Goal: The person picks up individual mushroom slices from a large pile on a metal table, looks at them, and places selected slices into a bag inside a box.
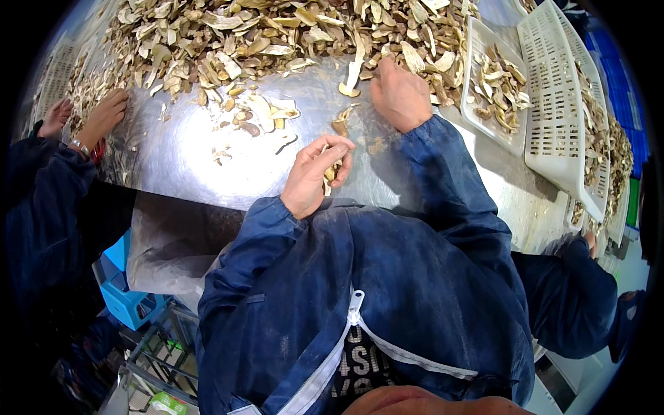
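My left hand point(319, 174) is curled around a few dried mushroom slices point(331, 174) near the front edge of the metal table. My right hand point(402, 96) lies at the near edge of a large heap of dried mushroom slices point(249, 36), its fingertips among the pieces; whether they grip one is hidden. Just left of the right hand is a long pale mushroom slice point(354, 72) with a wide end. A small brownish piece point(341, 123) sits on the table between my hands. Loose slices point(262, 113) are scattered on the bright metal to the left.
On the right stand a white tray point(469, 101) of slices and a tilted white perforated plastic basket point(550, 88), also holding slices. Co-workers' hands point(106, 116) reach over the table at the left; another person's sleeve point(586, 295) is at the lower right. Blue plastic stools point(122, 301) stand below the table.
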`<state>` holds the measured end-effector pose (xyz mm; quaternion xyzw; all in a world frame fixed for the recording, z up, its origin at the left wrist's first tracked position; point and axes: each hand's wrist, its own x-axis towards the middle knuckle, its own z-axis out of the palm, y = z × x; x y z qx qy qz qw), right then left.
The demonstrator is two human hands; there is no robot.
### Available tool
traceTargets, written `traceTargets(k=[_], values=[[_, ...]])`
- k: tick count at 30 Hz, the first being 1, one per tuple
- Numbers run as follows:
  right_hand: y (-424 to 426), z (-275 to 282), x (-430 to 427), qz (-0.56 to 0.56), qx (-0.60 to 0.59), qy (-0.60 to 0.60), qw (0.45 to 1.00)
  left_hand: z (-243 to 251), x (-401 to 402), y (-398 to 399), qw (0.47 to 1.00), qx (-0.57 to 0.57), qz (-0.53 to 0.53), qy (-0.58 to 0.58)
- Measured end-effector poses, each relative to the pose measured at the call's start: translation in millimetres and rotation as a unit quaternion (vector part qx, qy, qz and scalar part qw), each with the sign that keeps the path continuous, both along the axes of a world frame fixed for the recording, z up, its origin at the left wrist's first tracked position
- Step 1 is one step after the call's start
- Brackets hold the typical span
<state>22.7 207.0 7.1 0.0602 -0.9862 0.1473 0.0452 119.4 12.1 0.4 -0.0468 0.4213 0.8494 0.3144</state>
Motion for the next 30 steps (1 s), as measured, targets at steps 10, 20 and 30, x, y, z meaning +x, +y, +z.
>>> traceTargets(k=[10,20,30], values=[[4.2,-3.5,12.9,0.039,-0.087,0.04,0.995,0.1,0.0,0.7,1.0,-0.009,0.005,0.006],[16.4,5.5,33.9,0.086,-0.136,-0.015,0.987,0.9,0.9,1.3,1.0,-0.007,0.0,-0.005],[7.4,8.9,38.1,0.066,-0.133,0.03,0.988,2.5,1.6,4.2,0.999,-0.029,0.006,0.015]])
